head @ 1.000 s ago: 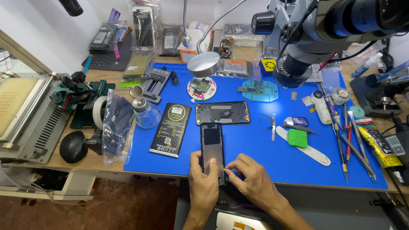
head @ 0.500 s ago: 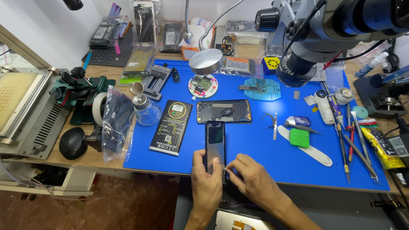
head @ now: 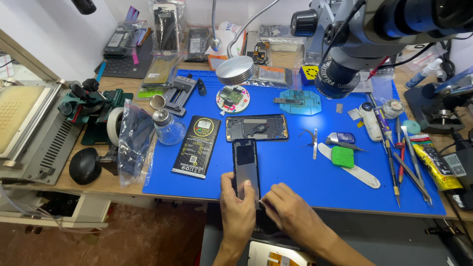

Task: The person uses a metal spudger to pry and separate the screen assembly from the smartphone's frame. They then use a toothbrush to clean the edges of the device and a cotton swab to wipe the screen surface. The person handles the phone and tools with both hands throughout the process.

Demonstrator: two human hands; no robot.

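Left hand [head: 237,209] wrapped around the lower end of a dark phone [head: 246,166], held upright over the near edge of the blue mat [head: 295,172] on the counter [head: 106,180]. Right hand [head: 288,212] pinched at the phone's lower right edge, fingertips touching it. Just beyond, an opened phone frame [head: 256,127] beside a black battery [head: 197,146].

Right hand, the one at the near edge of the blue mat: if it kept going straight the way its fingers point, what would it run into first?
The right hand points left, toward the dark phone panel that the left hand holds. It would likely meet the panel's lower edge first.
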